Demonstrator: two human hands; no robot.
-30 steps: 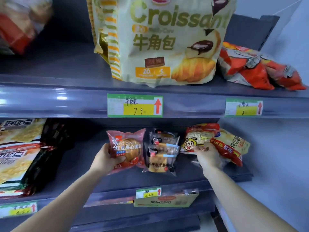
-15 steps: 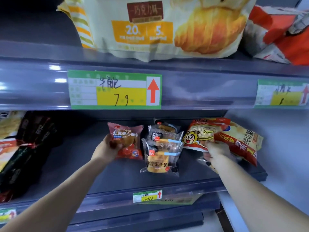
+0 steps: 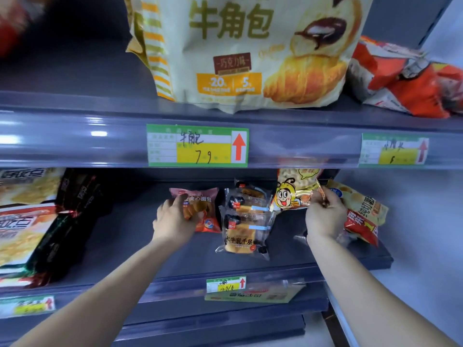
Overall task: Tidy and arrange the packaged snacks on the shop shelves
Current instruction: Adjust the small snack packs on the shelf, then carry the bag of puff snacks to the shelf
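Both my arms reach forward and slightly up onto the middle shelf (image 3: 155, 249), forearms bare and nearly straight. My left hand (image 3: 175, 220) is curled around the lower left of the pink red-bean bread packet (image 3: 200, 209), thumb over its front and fingers behind, so the packet stands tilted near the back of the shelf. Just beside it on the right, the clear-wrapped layered cake packs (image 3: 244, 221) lie in an overlapping row running front to back. My right hand (image 3: 324, 217) is raised with the wrist bent, its fingers pinched on the edge of the yellow cartoon-face snack bag (image 3: 292, 194), which is lifted so its top hides behind the upper shelf's edge. The red and yellow chip bag (image 3: 363, 214) lies against the right of that hand. On the upper shelf (image 3: 75, 136) the big croissant bag (image 3: 240, 53) stands upright above a green price tag (image 3: 198, 145).
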